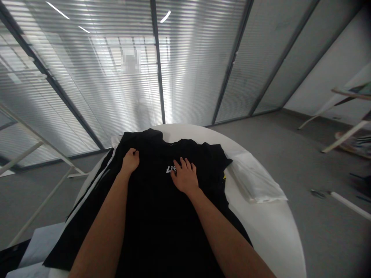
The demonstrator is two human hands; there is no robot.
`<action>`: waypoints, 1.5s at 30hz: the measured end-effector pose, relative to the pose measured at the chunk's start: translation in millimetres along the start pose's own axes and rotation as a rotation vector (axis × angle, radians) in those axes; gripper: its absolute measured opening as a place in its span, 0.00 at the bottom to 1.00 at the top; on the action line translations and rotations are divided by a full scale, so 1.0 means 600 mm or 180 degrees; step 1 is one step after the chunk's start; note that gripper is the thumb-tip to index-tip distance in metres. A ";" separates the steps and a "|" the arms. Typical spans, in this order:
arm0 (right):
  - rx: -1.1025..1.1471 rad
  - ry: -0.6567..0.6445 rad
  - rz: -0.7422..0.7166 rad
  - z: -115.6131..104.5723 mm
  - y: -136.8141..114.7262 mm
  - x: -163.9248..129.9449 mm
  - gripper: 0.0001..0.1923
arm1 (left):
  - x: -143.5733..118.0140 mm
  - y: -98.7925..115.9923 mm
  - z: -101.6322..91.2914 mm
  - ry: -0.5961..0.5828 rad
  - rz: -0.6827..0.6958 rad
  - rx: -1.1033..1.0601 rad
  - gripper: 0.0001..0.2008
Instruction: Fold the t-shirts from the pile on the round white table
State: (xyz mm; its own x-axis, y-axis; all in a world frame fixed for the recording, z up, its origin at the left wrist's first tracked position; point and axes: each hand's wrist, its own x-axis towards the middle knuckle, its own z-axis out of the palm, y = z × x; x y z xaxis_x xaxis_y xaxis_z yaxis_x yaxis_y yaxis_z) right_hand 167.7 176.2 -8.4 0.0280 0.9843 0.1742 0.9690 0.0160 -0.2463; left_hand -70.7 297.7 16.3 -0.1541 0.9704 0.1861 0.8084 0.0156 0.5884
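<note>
Black T-shirt (156, 200) lies spread on the white table (269, 227); left hand (130, 160) pinches its far fabric in a narrow grip; right hand (184, 177) rests flat, fingers wide.

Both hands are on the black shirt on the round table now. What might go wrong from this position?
1. The black T-shirt overhangs the white round table on the left side; a tug from the left hand, which is bunching cloth, may slide it off.
2. The right hand lies flat on the white print; pushing could crease it.
3. The clear plastic bag sits near the table's edge and might get knocked off.
</note>
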 end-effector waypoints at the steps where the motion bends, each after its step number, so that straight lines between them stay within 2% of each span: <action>1: -0.0002 0.0000 0.0002 0.000 0.000 0.000 0.29 | 0.000 -0.001 0.002 -0.0140 -0.0066 0.0130 0.13; 3: -0.0009 0.0011 0.0005 0.000 -0.001 0.000 0.28 | 0.000 -0.003 0.004 -0.0322 -0.0115 0.0280 0.14; 7: -0.0020 0.0014 0.0002 0.001 0.000 0.000 0.28 | 0.001 -0.002 0.001 -0.0446 -0.0101 0.0342 0.18; 10: -0.0020 -0.0006 0.0020 0.003 0.001 0.001 0.29 | 0.001 0.001 -0.002 -0.0466 -0.0068 0.0299 0.18; 12: -0.0017 0.0027 0.0009 0.004 0.002 0.001 0.29 | 0.001 0.005 -0.002 -0.0288 0.0003 0.0187 0.18; 15: -0.0013 0.0056 -0.0024 0.003 0.003 0.000 0.29 | -0.004 0.010 0.000 0.0233 0.0147 -0.0062 0.21; 17: -0.0009 0.0040 -0.0027 0.002 0.003 0.000 0.29 | -0.008 0.008 0.000 0.0352 0.0176 -0.0109 0.22; 21: 0.0001 0.0024 -0.0014 0.002 0.003 0.000 0.29 | -0.017 0.009 -0.007 -0.0058 0.0054 0.0157 0.27; 26: 0.0008 0.0060 -0.0016 0.005 0.001 0.002 0.29 | -0.035 0.051 -0.012 0.0133 0.0630 0.0851 0.25; 29: 0.0011 0.0050 -0.0003 0.006 0.001 0.002 0.29 | -0.053 0.074 0.009 -0.0245 0.0887 0.1202 0.23; 32: 0.0019 0.0079 -0.0019 0.006 0.001 0.000 0.29 | -0.068 0.076 0.038 -0.0610 0.0951 0.1527 0.24; 36: 0.0055 0.0094 -0.0062 0.007 0.003 0.000 0.28 | -0.075 0.064 0.060 -0.0605 0.0999 0.1654 0.26; 40: 0.0113 0.0077 -0.0026 0.007 0.002 0.002 0.28 | -0.077 0.060 0.064 -0.0544 0.1011 0.1691 0.26; 45: 0.0489 0.0028 0.0013 -0.007 0.014 0.017 0.25 | -0.085 0.074 0.065 -0.0515 0.0886 0.1772 0.26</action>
State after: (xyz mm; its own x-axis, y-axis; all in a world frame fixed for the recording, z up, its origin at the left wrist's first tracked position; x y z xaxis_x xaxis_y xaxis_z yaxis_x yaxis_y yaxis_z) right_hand 177.0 185.8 -4.4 0.0348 0.9828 0.1811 0.9200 0.0393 -0.3899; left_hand -4.8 258.5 2.5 0.1564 0.9796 0.1263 0.9864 -0.1615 0.0307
